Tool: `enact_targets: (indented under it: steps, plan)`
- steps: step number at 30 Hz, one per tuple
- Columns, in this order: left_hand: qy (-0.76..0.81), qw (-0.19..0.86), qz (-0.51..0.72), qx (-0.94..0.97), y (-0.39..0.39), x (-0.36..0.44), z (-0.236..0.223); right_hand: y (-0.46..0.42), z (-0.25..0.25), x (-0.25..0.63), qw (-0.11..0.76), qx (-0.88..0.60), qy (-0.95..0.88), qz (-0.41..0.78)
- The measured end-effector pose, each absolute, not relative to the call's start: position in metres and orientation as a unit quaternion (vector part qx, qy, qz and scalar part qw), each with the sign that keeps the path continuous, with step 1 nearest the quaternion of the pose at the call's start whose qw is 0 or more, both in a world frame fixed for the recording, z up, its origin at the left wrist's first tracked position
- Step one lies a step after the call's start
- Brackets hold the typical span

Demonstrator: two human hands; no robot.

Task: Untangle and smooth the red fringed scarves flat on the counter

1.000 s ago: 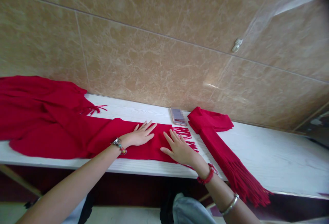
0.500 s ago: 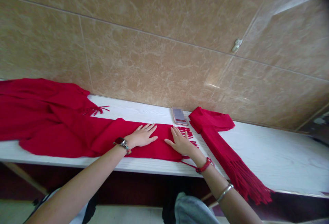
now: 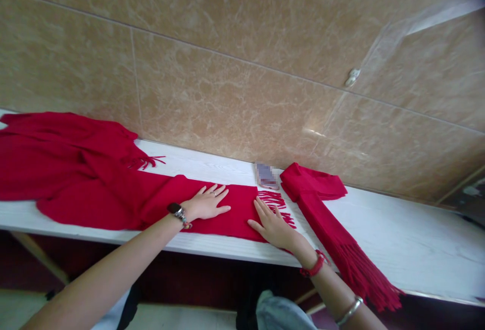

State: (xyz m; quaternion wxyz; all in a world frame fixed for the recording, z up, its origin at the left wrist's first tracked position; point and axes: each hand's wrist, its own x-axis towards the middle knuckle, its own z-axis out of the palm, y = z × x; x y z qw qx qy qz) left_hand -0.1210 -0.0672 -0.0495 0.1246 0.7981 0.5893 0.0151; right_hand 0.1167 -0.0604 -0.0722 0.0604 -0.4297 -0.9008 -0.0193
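Note:
A long red fringed scarf [image 3: 235, 219] lies spread along the white tabletop, its far left part bunched in loose folds. My left hand [image 3: 206, 204] rests flat on it, fingers apart, near the middle of the smooth stretch. Further right, my right hand [image 3: 273, 223] lies palm down with fingers stretched out, over the scarf's end where the fringe [image 3: 278, 203] begins. Part of that fringe is hidden under the hand. Neither hand grasps anything. A second red scarf [image 3: 314, 214], folded narrow and bent at the top, lies to the right with its tassels over the front edge.
A phone [image 3: 267, 176] lies at the back between the two scarves, close to the tiled wall [image 3: 212, 82]. The narrow white table [image 3: 409, 239] runs along this wall. Below its front edge are table legs and my knees.
My right hand has slid slightly right and down toward the fringe. My left hand stays nearly in place on the scarf. The camera view has shifted a little.

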Motion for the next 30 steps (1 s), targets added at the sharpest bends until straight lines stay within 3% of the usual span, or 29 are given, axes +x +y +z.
enact_targets:
  steps: [10, 25, 30]
  plan:
    - [0.598, 0.144, -0.003, 0.789, -0.081, -0.142, -0.049, -0.053, -0.063, 0.107, 0.172, -0.424, -0.889, -0.028]
    - [0.617, 0.126, -0.034, 0.776, -0.103, -0.174, -0.041, -0.053, -0.079, 0.084, 0.090, -0.358, -0.929, -0.009]
    - [0.663, 0.049, -0.003, 0.747, -0.108, -0.226, -0.026, -0.055, -0.068, 0.061, 0.138, -0.375, -0.917, 0.000]
